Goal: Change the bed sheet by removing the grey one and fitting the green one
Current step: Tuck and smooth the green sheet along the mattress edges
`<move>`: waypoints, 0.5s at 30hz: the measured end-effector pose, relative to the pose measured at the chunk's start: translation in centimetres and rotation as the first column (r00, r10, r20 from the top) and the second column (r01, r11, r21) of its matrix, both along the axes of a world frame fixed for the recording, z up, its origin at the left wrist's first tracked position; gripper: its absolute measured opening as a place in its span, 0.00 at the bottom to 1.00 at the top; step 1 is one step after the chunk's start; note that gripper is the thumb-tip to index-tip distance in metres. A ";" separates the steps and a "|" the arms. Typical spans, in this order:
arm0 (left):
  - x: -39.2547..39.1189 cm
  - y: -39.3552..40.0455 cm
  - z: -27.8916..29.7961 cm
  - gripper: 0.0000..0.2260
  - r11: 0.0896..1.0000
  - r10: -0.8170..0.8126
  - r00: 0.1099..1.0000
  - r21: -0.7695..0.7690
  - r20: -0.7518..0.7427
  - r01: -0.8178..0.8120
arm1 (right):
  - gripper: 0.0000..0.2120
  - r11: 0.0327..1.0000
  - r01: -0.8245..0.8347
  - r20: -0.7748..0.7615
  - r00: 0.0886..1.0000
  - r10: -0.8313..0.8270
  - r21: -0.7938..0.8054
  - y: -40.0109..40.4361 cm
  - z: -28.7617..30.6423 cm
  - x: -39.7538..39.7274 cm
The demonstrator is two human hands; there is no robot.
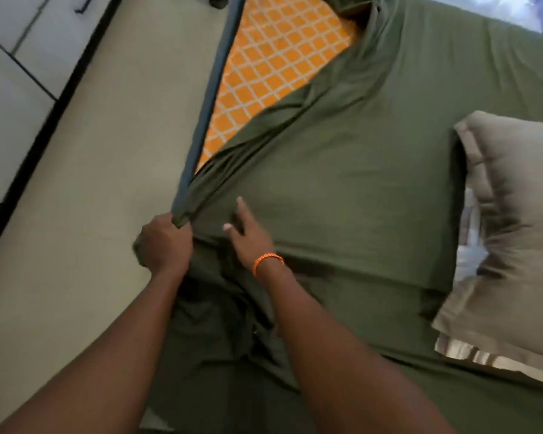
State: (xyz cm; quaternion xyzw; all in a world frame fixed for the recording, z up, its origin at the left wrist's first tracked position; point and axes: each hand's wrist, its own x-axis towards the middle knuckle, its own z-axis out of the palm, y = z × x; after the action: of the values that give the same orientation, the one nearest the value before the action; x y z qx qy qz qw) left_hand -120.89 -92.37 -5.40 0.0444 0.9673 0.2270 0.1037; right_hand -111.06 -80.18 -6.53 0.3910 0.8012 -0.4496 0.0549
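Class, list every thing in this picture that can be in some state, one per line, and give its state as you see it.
green sheet: spread over most of the bed, far left part not yet covered, edge bunched
mattress: orange patterned top partly bare
left hand: grips the sheet's edge at the bed's side
right hand: open, fingers straight, over the sheet
pillow: lying on the sheet, crumpled
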 end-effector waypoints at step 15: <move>-1.0 -14.8 8.5 0.10 0.973 0.057 0.987 0.213 0.151 -0.088 | 0.19 0.986 0.027 -0.069 0.997 -0.038 -0.163 -17.2 11.3 -4.5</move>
State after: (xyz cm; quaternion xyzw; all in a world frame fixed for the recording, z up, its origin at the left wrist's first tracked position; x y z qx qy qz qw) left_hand -121.88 -107.19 3.10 0.0036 0.9274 0.3383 0.1594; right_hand -115.52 -97.34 4.80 0.3820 0.7569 -0.5278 0.0505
